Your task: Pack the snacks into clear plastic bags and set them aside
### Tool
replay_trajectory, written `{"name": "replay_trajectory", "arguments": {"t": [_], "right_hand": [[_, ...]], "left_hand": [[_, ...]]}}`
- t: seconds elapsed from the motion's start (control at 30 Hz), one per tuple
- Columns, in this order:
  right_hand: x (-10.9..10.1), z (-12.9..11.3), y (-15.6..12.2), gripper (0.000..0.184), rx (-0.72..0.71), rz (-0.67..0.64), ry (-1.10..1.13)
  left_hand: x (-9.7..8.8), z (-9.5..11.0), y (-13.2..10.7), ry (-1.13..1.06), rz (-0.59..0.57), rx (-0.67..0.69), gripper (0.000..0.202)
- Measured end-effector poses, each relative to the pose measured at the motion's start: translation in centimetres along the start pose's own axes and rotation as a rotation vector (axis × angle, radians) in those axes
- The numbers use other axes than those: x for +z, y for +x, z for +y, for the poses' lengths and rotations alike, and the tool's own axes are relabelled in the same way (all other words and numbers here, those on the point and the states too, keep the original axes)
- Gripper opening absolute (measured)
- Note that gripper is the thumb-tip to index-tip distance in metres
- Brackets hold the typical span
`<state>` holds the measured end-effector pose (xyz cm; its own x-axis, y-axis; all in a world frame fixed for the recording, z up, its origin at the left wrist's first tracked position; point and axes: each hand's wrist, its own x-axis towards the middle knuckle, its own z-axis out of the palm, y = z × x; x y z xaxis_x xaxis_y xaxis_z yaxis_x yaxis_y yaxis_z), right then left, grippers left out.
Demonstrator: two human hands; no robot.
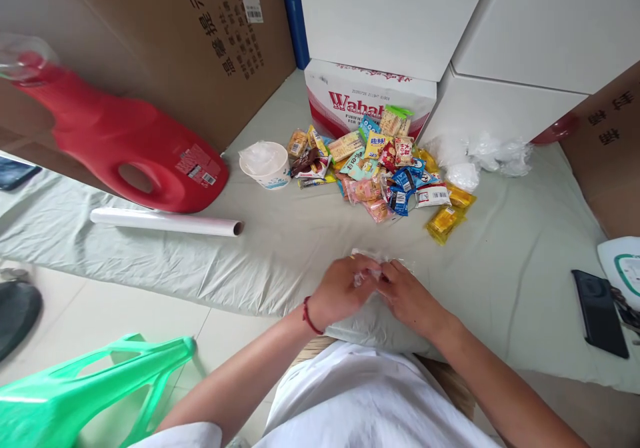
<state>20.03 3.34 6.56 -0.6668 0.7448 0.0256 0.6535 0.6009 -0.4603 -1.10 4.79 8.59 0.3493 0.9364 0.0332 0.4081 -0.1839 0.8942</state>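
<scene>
Close in front of my body, both hands meet over a piece of clear plastic film (400, 261) on the cloth-covered surface. My left hand (340, 291), with a red cord at its wrist, has its fingers closed on the film. The fingers of my right hand (407, 298) pinch the film beside it, and the fingertips of the two hands touch. Whether anything lies inside the film is hidden by the fingers. Beyond the hands lies a pile of wrapped snacks (365, 168). Two yellow packets (445, 223) rest at its right edge.
Left of the pile stands a paper tub (265, 176) with clear plastic in it. A white film roll (165, 223) and a red jug (130, 141) lie further left. Plastic-wrapped bundles (480, 155) sit right of the pile. A phone (600, 313) is far right; a green stool (100, 388) stands below.
</scene>
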Motion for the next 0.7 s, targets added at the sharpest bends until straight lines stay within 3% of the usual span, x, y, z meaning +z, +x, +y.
{"name": "replay_trajectory", "arguments": {"t": [0.1,0.17,0.27,0.33,0.4,0.47,0.5,0.63,0.7], "right_hand": [[-1.0,1.3,-1.4,0.031,0.046,0.07,0.302],[-1.7,2.7,-2.4,0.031,0.192,0.226,0.453],[-1.6,4.7,-3.0,0.03,0.48,0.414,0.331],[-0.8,5.2,-2.9,0.034,0.54,0.334,0.181],[0.1,5.0,-2.6,0.023,0.533,0.229,0.101],[0.6,4.0,-2.6,0.013,0.523,0.23,0.079],[0.7,3.4,-2.6,0.013,0.531,0.26,0.089],[0.4,0.4,-2.7,0.015,0.655,0.277,0.32],[0.5,-0.7,-2.2,0.014,0.686,0.266,0.507]], "left_hand": [[2.7,-0.3,-0.1,0.093,0.033,0.108,0.034],[4.1,-1.0,-0.1,0.212,0.113,0.099,0.04],[5.6,-1.7,-0.2,0.345,0.188,0.004,0.026],[6.4,-1.8,-0.2,0.4,0.272,-0.082,0.009],[6.9,-2.0,-0.1,0.437,0.379,-0.151,0.045],[7.1,-2.2,0.1,0.467,0.439,-0.189,0.076],[7.1,-2.4,0.2,0.479,0.435,-0.204,0.082],[7.2,-2.2,0.3,0.464,0.347,-0.244,0.057],[7.5,-1.6,0.3,0.471,0.345,-0.19,0.041]]}}
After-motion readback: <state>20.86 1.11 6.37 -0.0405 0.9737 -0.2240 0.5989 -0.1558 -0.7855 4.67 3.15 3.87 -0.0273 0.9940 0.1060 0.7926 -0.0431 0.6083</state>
